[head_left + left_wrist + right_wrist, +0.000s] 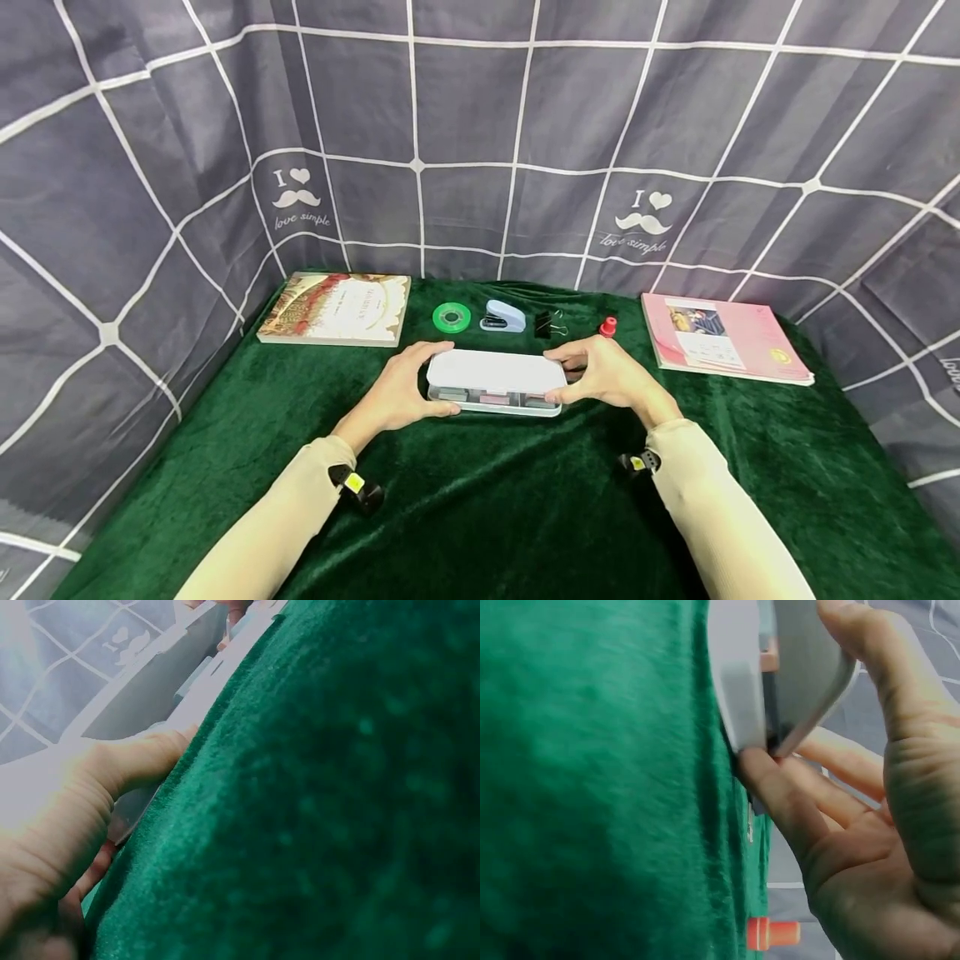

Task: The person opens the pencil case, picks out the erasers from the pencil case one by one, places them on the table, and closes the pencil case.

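A long white pencil case [495,410] with rounded corners lies on green cloth in front of me. Its lid [495,371] stands partly raised, and the front gap shows compartments with small grey and pinkish things inside. My left hand [401,392] grips the case's left end, thumb along the front and fingers behind. At the right end, my right hand [611,373] has its thumb on the lid's front edge and its fingers at the back. The right wrist view shows that thumb against the tilted lid [810,667], with a fingertip touching the lower body [735,667].
Behind the case stand a green tape roll [452,317], a pale blue stapler [503,317], a black binder clip [550,324] and a small red-capped item [608,326]. A book [337,310] lies back left, a pink book [723,337] back right. A grey grid curtain [480,108] surrounds the green cloth [480,517].
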Tool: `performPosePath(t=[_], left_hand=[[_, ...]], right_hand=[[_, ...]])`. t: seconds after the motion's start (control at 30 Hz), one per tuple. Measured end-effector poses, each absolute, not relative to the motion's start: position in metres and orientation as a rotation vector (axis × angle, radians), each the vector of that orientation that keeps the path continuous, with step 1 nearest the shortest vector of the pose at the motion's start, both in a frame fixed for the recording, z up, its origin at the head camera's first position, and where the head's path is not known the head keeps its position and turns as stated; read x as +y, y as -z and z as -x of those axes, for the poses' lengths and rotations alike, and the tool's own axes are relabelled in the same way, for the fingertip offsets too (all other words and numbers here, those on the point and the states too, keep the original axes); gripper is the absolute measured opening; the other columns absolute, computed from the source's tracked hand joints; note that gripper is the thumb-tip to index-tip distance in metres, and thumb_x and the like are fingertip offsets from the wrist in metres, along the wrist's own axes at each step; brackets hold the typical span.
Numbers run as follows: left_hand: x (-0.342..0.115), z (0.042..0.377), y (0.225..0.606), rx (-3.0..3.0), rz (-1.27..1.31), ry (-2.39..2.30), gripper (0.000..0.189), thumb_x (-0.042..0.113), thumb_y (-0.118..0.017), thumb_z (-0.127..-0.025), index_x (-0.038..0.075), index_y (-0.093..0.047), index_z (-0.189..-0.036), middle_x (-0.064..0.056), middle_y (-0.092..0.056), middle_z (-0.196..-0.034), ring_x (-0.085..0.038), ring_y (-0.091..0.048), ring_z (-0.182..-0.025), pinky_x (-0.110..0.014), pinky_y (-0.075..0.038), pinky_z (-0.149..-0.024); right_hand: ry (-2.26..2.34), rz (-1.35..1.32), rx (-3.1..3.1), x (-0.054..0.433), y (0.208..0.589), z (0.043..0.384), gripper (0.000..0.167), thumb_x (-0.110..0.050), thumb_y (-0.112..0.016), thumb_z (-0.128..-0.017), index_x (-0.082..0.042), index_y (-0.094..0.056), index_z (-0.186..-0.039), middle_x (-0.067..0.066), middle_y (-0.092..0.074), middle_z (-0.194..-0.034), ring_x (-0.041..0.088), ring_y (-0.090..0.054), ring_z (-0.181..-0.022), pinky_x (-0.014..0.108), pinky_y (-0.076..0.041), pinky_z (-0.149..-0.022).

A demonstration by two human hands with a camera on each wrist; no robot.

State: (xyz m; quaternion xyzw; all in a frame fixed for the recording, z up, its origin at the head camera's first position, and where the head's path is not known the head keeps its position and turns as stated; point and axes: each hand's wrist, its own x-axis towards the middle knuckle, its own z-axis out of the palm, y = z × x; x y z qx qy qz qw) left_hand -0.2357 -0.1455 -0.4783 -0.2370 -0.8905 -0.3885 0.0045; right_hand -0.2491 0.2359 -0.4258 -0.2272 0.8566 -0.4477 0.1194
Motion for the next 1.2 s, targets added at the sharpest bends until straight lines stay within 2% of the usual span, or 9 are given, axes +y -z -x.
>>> performPosePath(t=[0.13,0.27,0.4,0.5,0.67,0.77,0.87,1.0,1.2], left_hand=[[-0.144,0.233,0.480,-2.755,0.651,1.367,0.107,0.037,-0.107,-0.075,0.016,-0.039,-0.156,-0.015,-0.062,-0.155,-0.038,-0.063,-0.140,-0.058,-0.050,-0.118],[-0.143,0.231,0.481,-2.727,0.589,1.426,0.101,0.036,-0.109,-0.071,0.016,-0.032,-0.132,-0.017,-0.067,-0.149,-0.039,-0.066,-0.136,-0.056,-0.051,-0.117],[-0.143,0.232,0.482,-2.736,0.618,1.372,0.093,0.035,-0.110,-0.070,0.016,-0.044,-0.132,-0.015,-0.068,-0.147,-0.037,-0.066,-0.135,-0.055,-0.052,-0.117],[-0.144,0.234,0.482,-2.742,0.645,1.356,0.094,0.035,-0.110,-0.070,0.016,-0.051,-0.140,-0.014,-0.066,-0.148,-0.035,-0.065,-0.137,-0.053,-0.051,-0.118],[-0.144,0.236,0.483,-2.761,0.664,1.363,0.101,0.039,-0.108,-0.072,0.015,-0.051,-0.151,-0.013,-0.063,-0.154,-0.035,-0.063,-0.140,-0.051,-0.050,-0.120],[-0.146,0.235,0.482,-2.764,0.660,1.367,0.104,0.040,-0.108,-0.072,0.015,-0.050,-0.154,-0.013,-0.061,-0.156,-0.035,-0.062,-0.140,-0.052,-0.050,-0.120],[-0.147,0.234,0.481,-2.769,0.653,1.370,0.105,0.039,-0.108,-0.073,0.015,-0.049,-0.157,-0.012,-0.060,-0.157,-0.035,-0.061,-0.141,-0.053,-0.049,-0.121],[-0.148,0.234,0.480,-2.772,0.661,1.368,0.106,0.038,-0.108,-0.074,0.014,-0.048,-0.158,-0.012,-0.060,-0.159,-0.034,-0.061,-0.142,-0.052,-0.049,-0.121],[-0.147,0.237,0.483,-2.757,0.718,1.344,0.104,0.037,-0.105,-0.077,0.012,-0.046,-0.160,-0.014,-0.058,-0.159,-0.035,-0.060,-0.142,-0.052,-0.048,-0.122]], right_hand=[[1.354,0.574,2.403,0.242,0.424,0.252,0.052,-0.019,-0.090,-0.097,0.000,-0.074,-0.142,0.016,-0.080,-0.128,0.023,-0.077,-0.114,0.027,-0.063,-0.094],[1.488,0.406,2.303,0.241,0.423,0.254,0.053,-0.034,-0.066,-0.115,0.010,-0.068,-0.144,0.026,-0.074,-0.136,0.027,-0.076,-0.118,0.038,-0.062,-0.103],[1.604,0.260,2.271,0.236,0.426,0.256,0.076,-0.052,-0.051,-0.118,0.020,-0.065,-0.137,0.035,-0.071,-0.131,0.030,-0.078,-0.113,0.044,-0.062,-0.101],[1.667,0.232,2.278,0.235,0.429,0.254,0.078,-0.054,-0.046,-0.119,0.020,-0.062,-0.139,0.037,-0.071,-0.130,0.031,-0.078,-0.112,0.044,-0.063,-0.100],[1.685,0.275,2.460,0.237,0.432,0.246,0.044,-0.027,-0.061,-0.117,0.013,-0.066,-0.133,0.034,-0.075,-0.119,0.032,-0.081,-0.100,0.040,-0.068,-0.089],[1.595,0.367,2.658,0.236,0.431,0.242,0.020,-0.014,-0.075,-0.109,0.005,-0.075,-0.116,0.023,-0.079,-0.103,0.025,-0.079,-0.088,0.029,-0.066,-0.078],[1.436,0.546,2.796,0.231,0.427,0.240,0.008,-0.008,-0.083,-0.102,-0.004,-0.082,-0.108,0.010,-0.082,-0.097,0.018,-0.075,-0.085,0.023,-0.060,-0.077],[1.185,0.813,2.866,0.219,0.422,0.236,0.013,-0.001,-0.086,-0.096,-0.006,-0.085,-0.108,0.003,-0.083,-0.100,0.014,-0.075,-0.088,0.030,-0.062,-0.081],[0.874,1.027,2.936,0.203,0.421,0.231,0.023,0.009,-0.083,-0.092,-0.002,-0.086,-0.112,0.005,-0.075,-0.096,0.018,-0.072,-0.088,0.038,-0.062,-0.080]])
